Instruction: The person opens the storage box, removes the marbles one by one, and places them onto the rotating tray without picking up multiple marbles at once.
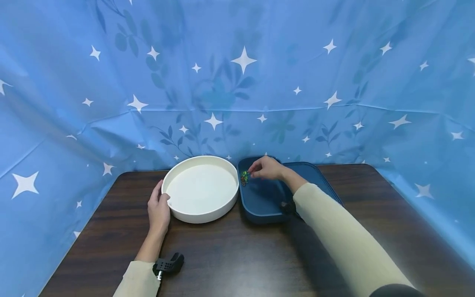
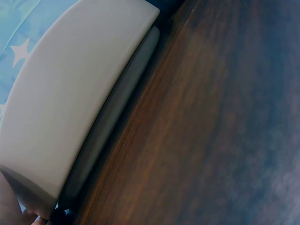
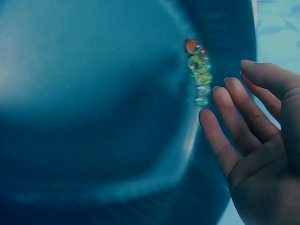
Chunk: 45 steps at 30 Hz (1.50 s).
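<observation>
My left hand (image 1: 159,209) grips the left rim of a round white tray (image 1: 202,216), thumb over the edge and fingers along the outer wall. Only a sliver of that hand (image 2: 8,201) shows at the lower corner of the left wrist view. Over the dark blue bin (image 1: 261,218) reaches my right hand (image 1: 270,168), palm partly visible and fingers loosely bent. Several clear marbles (image 3: 200,72) with green, yellow and orange swirls lie in a row along the bin's inner edge. The right fingertips are close beside them, and nothing shows between thumb and fingers.
A flat dark blue piece (image 1: 315,177) with a raised rim lies behind and right of the bin. White tray and bin stand side by side near the table's (image 1: 230,255) far edge. A blue star-patterned curtain (image 1: 237,90) hangs behind.
</observation>
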Motion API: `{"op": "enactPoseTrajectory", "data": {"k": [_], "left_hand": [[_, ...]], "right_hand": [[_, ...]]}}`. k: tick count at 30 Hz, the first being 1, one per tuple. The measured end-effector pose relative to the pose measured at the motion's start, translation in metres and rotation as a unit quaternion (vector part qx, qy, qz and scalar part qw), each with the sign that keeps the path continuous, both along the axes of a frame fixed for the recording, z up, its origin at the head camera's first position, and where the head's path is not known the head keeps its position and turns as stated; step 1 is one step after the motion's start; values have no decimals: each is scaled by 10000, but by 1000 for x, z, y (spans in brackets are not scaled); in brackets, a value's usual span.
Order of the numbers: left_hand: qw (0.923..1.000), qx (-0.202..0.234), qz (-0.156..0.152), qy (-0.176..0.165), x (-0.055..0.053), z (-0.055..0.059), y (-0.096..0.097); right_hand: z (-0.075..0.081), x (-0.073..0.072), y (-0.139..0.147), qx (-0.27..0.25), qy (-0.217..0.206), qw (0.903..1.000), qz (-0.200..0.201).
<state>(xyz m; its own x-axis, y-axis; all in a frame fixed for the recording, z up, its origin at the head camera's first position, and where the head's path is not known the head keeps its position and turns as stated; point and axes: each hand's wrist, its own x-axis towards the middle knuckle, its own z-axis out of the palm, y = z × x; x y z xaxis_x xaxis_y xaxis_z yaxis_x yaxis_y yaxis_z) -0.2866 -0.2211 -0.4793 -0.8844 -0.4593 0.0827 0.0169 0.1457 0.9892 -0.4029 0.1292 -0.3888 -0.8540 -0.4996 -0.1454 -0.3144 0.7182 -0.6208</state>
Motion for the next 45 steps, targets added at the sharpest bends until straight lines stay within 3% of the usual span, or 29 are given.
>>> {"op": "enactPoseTrajectory", "data": {"k": [6,23,45], "left_hand": [[9999,-109,11,-92,-2,-2,0],[9997,-163,98,-135,-3,-5,0],[9995,-292,106,-55,-4,-5,0]], "right_hand": [[-10,-8,-2,105,-58,9997,-230],[-27,-18,-16,467,-103,9984,-287],[-41,-23,-21,121,-11,9989,-456]]}}
